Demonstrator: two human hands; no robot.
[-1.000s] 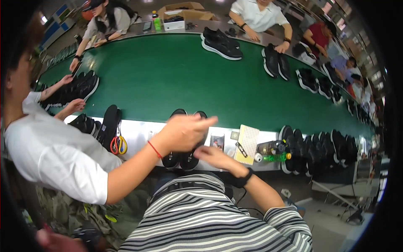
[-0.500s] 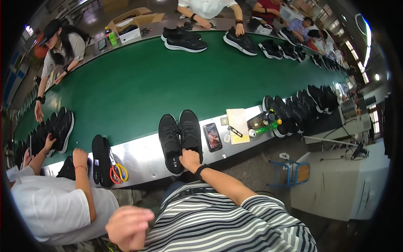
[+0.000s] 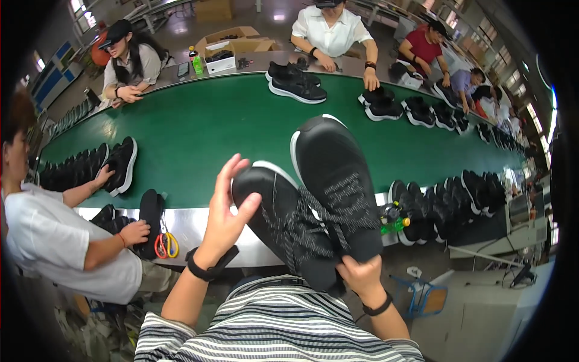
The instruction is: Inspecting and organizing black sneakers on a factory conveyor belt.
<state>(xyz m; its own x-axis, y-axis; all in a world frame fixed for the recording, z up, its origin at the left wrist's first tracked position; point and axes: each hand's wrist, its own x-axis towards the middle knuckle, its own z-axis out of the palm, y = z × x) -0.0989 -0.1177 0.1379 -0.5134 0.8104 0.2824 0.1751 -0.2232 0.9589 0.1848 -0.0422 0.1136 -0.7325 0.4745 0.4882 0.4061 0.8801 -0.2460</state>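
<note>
A pair of black lace-up sneakers with white soles is raised in front of me above the metal edge of the bench, toes pointing away. My right hand [image 3: 362, 277] grips the pair at the heel end, fingers closed. The right sneaker [image 3: 335, 166] reaches higher than the left sneaker [image 3: 271, 208], and loose speckled laces lie across both. Beside the left sneaker's toe is my left hand [image 3: 226, 208], fingers spread and thumb over the toe. Whether it touches the shoe I cannot tell.
A green conveyor belt [image 3: 199, 133] runs across, edged by a metal ledge [image 3: 253, 250]. Red-and-yellow scissors [image 3: 166, 244] lie at left beside black insoles [image 3: 151, 211], touched by a co-worker's hand [image 3: 134, 232]. Sneakers line the right side, by a green bottle [image 3: 395, 225]. Co-workers sit opposite.
The sneakers have risen off the ledge in my right hand. My left hand has come up from the lower left to the toe and spread its fingers. The neighbour's hand has lowered to the insoles.
</note>
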